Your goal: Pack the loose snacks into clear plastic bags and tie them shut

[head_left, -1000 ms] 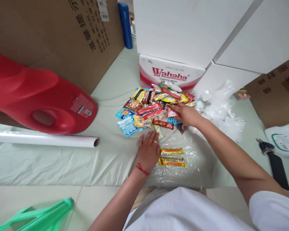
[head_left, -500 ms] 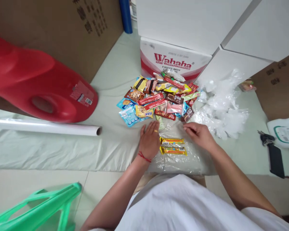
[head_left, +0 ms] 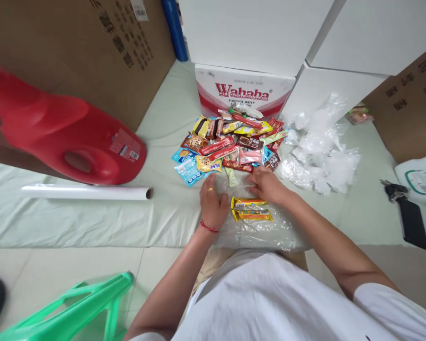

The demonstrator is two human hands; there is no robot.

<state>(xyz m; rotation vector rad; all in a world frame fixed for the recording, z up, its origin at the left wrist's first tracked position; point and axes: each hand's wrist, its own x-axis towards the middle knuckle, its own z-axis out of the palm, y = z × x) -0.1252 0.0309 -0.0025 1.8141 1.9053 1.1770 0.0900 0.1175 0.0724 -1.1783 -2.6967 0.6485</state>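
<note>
The right hand [head_left: 267, 184] has moved leftward, so both hands, fingers bent, now flank the far part of the clear plastic [head_left: 257, 234]; left hand [head_left: 213, 204] opposite. Whether either grips is unclear. Two yellow-wrapped bars [head_left: 252, 215] lie nearer, on the plastic.

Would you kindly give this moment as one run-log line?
left hand: at clear plastic, beside yellow bars; right hand: at plastic, near snack pile; yellow bars: side by side

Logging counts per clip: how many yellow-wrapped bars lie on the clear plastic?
2: the farther bar lies beside the left hand; the nearer bar lies alongside, just below it in view. Another could be hidden under that hand.
</note>
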